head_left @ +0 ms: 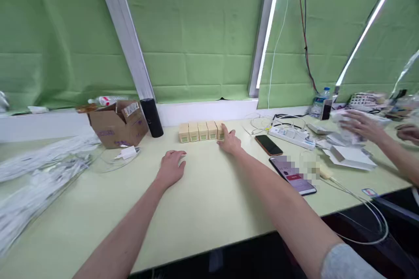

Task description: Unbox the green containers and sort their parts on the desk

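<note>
apparently right hand (230, 141) touching boxes (202, 131) row end.

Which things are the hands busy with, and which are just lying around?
Busy with:
right hand touching the row of small boxes
left hand flat on the table

Lying around:
cardboard box
black cylinder
two phones
power strip

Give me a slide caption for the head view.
Right hand touches a row of small cream boxes; left hand rests flat on the table.
</note>
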`<state>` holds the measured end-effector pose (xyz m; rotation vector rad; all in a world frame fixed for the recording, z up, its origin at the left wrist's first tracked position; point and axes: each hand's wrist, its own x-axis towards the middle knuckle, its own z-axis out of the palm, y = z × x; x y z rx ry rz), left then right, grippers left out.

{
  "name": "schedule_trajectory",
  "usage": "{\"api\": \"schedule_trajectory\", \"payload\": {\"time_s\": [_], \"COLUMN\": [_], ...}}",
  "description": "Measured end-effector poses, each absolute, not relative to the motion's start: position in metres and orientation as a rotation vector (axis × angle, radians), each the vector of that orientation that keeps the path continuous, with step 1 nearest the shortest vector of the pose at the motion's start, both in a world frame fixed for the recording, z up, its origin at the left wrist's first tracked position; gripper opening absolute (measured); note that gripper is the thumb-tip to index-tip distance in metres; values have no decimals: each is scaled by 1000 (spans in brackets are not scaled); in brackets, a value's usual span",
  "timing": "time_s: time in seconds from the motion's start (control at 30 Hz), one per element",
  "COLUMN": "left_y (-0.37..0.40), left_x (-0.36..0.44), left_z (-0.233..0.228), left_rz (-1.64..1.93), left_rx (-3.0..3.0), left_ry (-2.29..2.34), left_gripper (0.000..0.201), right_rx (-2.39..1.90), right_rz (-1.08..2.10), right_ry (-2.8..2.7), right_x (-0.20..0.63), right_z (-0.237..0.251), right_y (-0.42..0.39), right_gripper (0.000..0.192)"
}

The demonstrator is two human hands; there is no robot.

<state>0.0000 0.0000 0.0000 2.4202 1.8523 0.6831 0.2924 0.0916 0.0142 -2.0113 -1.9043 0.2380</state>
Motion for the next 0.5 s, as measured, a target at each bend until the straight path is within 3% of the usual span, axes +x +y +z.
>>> {"api": "schedule_trajectory", "payload": {"time_s": [0.27,0.5], "left_y": [-2,-3], "left_x": [1,1], "left_z": [0,-3], "left_rz": [726,739], "left_rx": [2418,2406], "left_ry": [1814,1799], "left_gripper": [36,32], "right_rx": [-2047,-2003], "right_rz": [232,178], "right_ry": [-1834,-1782], "right_x": [283,273], "right_z": [17,8], "right_y": [93,94], "right_gripper": [89,68]}}
